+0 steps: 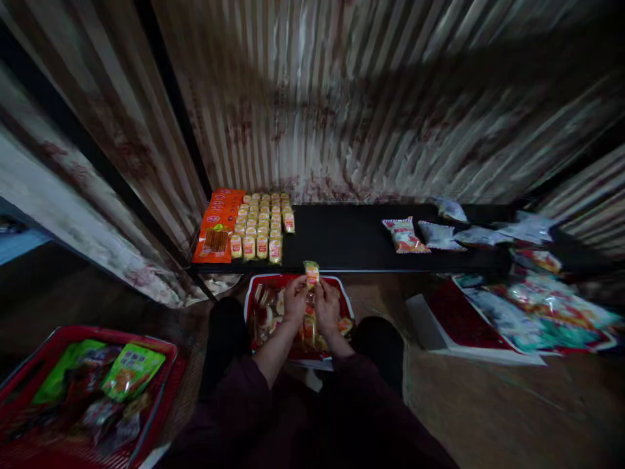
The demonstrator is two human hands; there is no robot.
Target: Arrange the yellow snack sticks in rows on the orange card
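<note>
Both my left hand (295,301) and my right hand (327,306) pinch one small yellow wrapped snack (311,275) between them, its red label showing. They hold it over a red basket with a white rim (249,296), which contains several loose wrapped snacks. Just beyond, on a black shelf (342,238), similar yellow packs (262,246) stand in close rows. Orange flat packets (215,242) lie against their left side.
White and red bags (406,236) lie along the shelf's right part. A red basket (168,355) with green packets (133,370) is at lower left. More bags (551,299) are piled at right. A dark post (170,85) rises at the shelf's left end.
</note>
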